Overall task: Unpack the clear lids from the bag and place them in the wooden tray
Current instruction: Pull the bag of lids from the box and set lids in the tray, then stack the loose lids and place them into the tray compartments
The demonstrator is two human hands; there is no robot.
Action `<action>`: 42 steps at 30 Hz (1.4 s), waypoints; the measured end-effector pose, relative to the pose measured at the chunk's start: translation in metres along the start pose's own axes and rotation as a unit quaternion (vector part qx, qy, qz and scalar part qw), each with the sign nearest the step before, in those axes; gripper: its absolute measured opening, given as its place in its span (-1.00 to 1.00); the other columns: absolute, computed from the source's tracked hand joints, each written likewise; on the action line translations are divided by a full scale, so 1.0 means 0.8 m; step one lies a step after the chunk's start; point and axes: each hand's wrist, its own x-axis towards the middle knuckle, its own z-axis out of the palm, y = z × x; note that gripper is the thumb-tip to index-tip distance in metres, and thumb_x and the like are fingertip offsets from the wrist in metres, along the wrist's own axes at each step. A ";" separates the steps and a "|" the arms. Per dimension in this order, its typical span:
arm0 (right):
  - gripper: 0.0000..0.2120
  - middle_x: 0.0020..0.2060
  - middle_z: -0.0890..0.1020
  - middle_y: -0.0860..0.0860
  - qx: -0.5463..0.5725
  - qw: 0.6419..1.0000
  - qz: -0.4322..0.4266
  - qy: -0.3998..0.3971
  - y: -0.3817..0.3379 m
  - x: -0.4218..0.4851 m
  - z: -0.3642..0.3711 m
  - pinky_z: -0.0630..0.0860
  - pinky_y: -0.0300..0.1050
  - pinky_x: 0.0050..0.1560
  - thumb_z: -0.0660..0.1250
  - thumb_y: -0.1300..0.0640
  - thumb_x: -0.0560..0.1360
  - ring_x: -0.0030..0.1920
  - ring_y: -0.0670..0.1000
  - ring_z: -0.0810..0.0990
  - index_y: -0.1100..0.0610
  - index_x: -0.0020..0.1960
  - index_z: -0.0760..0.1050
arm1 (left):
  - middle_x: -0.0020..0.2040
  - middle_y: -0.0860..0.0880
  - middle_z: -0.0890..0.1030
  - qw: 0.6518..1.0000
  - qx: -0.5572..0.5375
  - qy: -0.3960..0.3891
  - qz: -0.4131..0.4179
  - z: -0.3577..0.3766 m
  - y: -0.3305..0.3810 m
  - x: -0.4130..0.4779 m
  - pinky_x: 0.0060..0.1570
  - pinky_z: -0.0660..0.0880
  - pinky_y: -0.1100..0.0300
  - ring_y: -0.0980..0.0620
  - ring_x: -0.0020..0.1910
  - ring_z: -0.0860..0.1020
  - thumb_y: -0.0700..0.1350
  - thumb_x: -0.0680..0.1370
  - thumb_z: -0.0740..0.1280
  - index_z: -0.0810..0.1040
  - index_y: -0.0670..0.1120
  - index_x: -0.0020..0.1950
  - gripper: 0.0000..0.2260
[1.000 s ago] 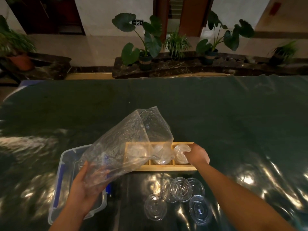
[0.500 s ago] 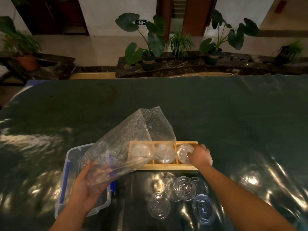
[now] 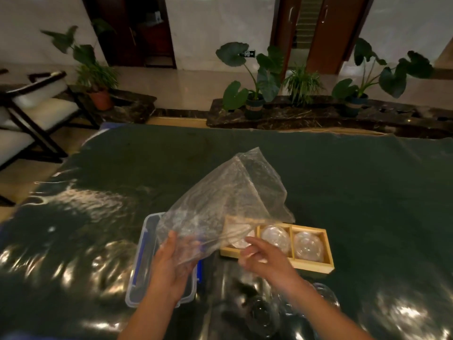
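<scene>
Clear, crinkled plastic film bag: held up off the dark green table cover by its lower end, its body rising and leaning over the left compartment of the pale wooden three-compartment tray. Left hand grips the bag's lower end, thumb on the near face, fingers curled behind the film. Right hand hangs just beside the bag's lower right edge, fingers loosely spread; motion blur hides whether they touch the film, and nothing is seen in them. Clear round plastic lids: one visible in each tray compartment, the left one seen through the bag; whether the bag holds more cannot be told. Further clear lids lie loose on the cover at the near right, partly hidden by the forearm. Clear rectangular plastic tub with blue clips sits under the left hand. Handling estimate: bag very light, limp, slippery, best pinched at an edge; lids light, thin, springy, prone to crack if squeezed, best lifted by the rim.
</scene>
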 end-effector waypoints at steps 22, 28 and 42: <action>-0.83 -0.23 0.76 0.04 0.126 0.991 0.021 -0.040 -0.104 0.084 0.231 0.55 -0.20 -0.42 0.25 0.29 0.63 -0.37 -0.06 0.63 0.13 0.08 0.59 | 0.01 -0.18 0.70 0.976 -0.138 0.140 0.095 -0.245 0.106 -0.024 -0.43 0.64 0.08 -0.16 -0.23 0.70 -0.03 0.61 0.32 0.55 -0.09 0.27 -0.73; -0.85 -0.15 0.76 0.08 0.114 0.988 0.060 -0.086 -0.126 0.133 0.274 0.56 -0.20 -0.39 0.29 0.23 0.62 -0.32 -0.06 0.66 0.06 0.06 0.61 | -0.10 -0.09 0.78 0.991 0.025 0.130 0.028 -0.308 0.109 -0.028 -0.35 0.64 0.12 -0.02 -0.28 0.73 -0.29 0.59 0.34 0.58 -0.12 0.22 -0.77; -0.80 0.00 0.67 0.20 0.080 0.989 0.103 -0.069 -0.099 0.108 0.271 0.62 -0.08 -0.20 0.36 0.25 0.57 -0.13 0.07 0.63 0.17 0.19 0.53 | 0.17 -0.24 0.60 0.922 -0.100 0.357 0.111 -0.328 0.113 0.065 -0.37 0.65 0.16 -0.18 -0.03 0.65 -0.17 0.57 0.46 0.43 -0.02 0.29 -0.65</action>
